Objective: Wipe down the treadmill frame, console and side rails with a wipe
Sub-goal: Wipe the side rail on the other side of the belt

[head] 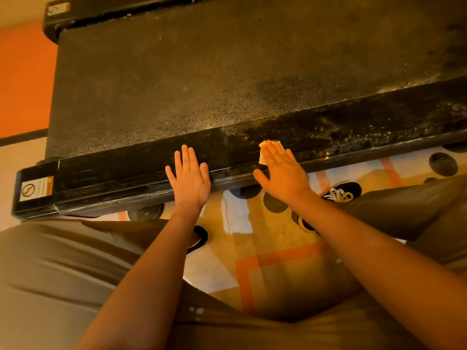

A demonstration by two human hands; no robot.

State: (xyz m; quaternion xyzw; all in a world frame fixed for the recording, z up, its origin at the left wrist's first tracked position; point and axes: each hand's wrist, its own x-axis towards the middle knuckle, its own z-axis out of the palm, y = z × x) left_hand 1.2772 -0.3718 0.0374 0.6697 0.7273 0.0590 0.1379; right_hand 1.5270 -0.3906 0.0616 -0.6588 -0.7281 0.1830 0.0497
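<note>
Most of the wipe (pixel 262 159) hides under the right hand (pixel 283 173), whose straight fingers press it onto the side rail (pixel 126 173); only pale corners show. The left hand (pixel 190 178) lies flat on the rail nearby, fingers released. Beyond the rail runs the dusty belt (pixel 177 84); nearer, patterned floor (pixel 265 248) and a shoe (pixel 341 192).

Rough, grainy, matt black belt (pixel 177 84). Shiny black side rail (pixel 126 173), smooth at the left, speckled with pale dust at the right. Thin pale wipe (pixel 262 159), cloth or paper, hard to tell. Soft, creased cloth trousers (pixel 50 261).
</note>
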